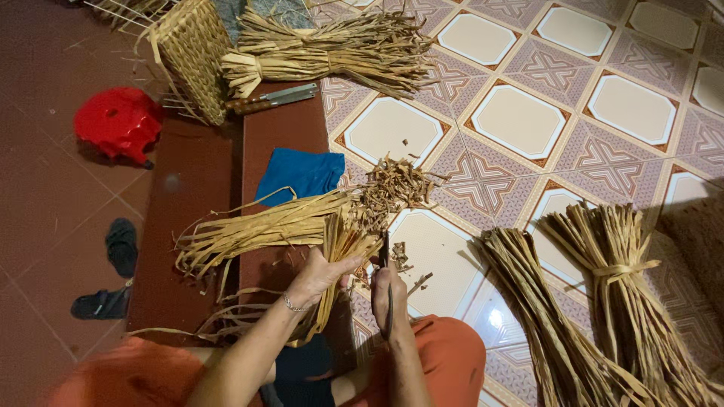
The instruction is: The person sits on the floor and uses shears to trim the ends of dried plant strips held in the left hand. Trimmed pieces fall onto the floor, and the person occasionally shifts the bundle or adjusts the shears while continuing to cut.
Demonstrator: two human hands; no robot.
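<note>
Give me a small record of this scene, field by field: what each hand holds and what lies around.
left hand: grips a small bunch of dried tan fibre strips, upright
right hand: holds a dark slim blade against the bunch's top
trimmings: heap of short brown offcuts on the patterned floor tiles
beside the left hand: loose tan strips lying flat over a blue cloth
on the right: two tied bundles of long strips
far side: woven basket, a large knife, another tied bundle
at the left: red plastic stool, dark sandals

A small bunch of tan dried strips point(337, 264) is held upright, fanned at the top; a dark knife point(387, 283) is gripped vertically beside it.
</note>
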